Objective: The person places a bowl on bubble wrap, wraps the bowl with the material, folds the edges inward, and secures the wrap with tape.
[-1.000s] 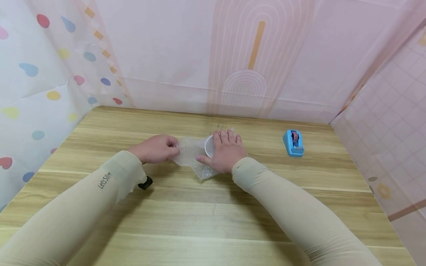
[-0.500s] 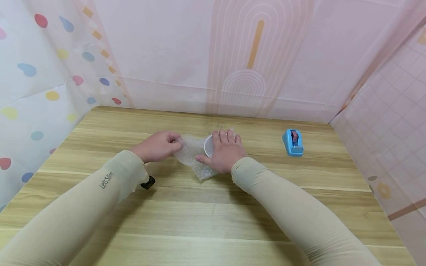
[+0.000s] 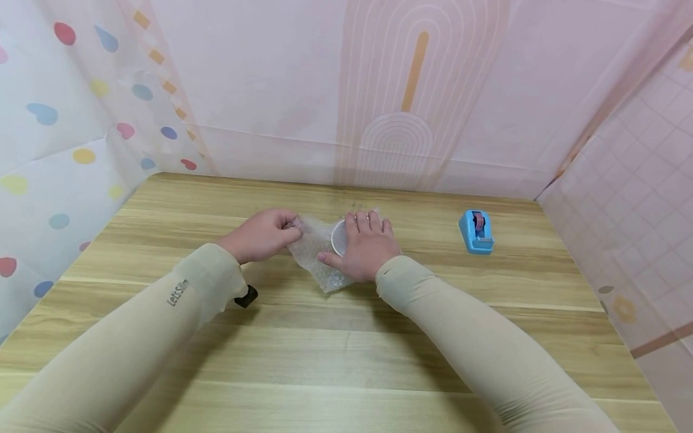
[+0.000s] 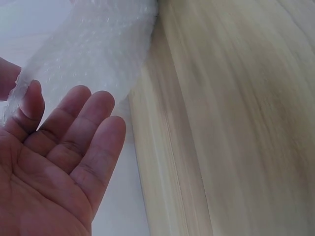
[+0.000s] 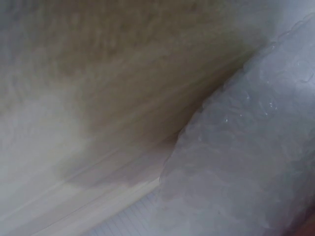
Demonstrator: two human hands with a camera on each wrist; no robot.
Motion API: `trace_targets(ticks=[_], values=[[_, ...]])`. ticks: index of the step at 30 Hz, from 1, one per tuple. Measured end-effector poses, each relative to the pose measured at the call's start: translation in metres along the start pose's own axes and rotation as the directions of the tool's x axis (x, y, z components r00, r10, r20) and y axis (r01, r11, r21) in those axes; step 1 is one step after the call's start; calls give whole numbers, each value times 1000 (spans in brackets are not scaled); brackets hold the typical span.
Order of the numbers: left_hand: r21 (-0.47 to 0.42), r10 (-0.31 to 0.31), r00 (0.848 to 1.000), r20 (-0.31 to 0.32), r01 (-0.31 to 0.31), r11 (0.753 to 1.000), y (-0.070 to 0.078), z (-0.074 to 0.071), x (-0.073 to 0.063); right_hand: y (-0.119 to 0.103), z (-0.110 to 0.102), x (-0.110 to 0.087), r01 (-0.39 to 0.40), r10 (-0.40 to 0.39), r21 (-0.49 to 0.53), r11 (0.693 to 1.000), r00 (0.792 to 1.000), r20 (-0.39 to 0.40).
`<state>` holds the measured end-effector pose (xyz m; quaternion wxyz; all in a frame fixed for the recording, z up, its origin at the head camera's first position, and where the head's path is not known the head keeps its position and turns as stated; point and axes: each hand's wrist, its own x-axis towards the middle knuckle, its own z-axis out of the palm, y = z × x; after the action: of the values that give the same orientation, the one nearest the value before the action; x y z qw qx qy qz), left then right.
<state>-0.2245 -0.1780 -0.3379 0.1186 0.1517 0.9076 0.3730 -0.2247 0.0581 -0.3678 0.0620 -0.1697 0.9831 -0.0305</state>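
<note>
A sheet of clear bubble wrap [image 3: 314, 246] lies in the middle of the table in the head view. On it is a white round thing with a pale rim [image 3: 338, 238], mostly hidden under my right hand. My left hand [image 3: 263, 234] pinches the wrap's left edge between thumb and index finger and holds it raised. The left wrist view shows the bubble wrap [image 4: 93, 54] rising from that pinch, the other fingers loosely bent. My right hand [image 3: 370, 249] rests flat over the round thing, fingers straight, thumb out to the left. In the right wrist view, bubble wrap [image 5: 251, 147] fills the right side.
A blue tape dispenser [image 3: 477, 232] with a reddish roll stands at the right rear of the wooden table [image 3: 335, 355]. A black strap end [image 3: 246, 296] hangs below my left cuff. Patterned cloth walls [image 3: 271, 78] border the table's back and sides.
My left hand has moved slightly right and away from me, bringing the wrap's left edge up and closer to the round thing. The right hand has stayed in place.
</note>
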Motion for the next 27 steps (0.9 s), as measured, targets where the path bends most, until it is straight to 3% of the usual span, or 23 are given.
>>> trace_targets(ticks=[27], values=[[-173, 25, 999, 35, -18, 985, 18, 13, 10, 1, -5, -3, 12, -12, 19, 1000, 1000, 9]])
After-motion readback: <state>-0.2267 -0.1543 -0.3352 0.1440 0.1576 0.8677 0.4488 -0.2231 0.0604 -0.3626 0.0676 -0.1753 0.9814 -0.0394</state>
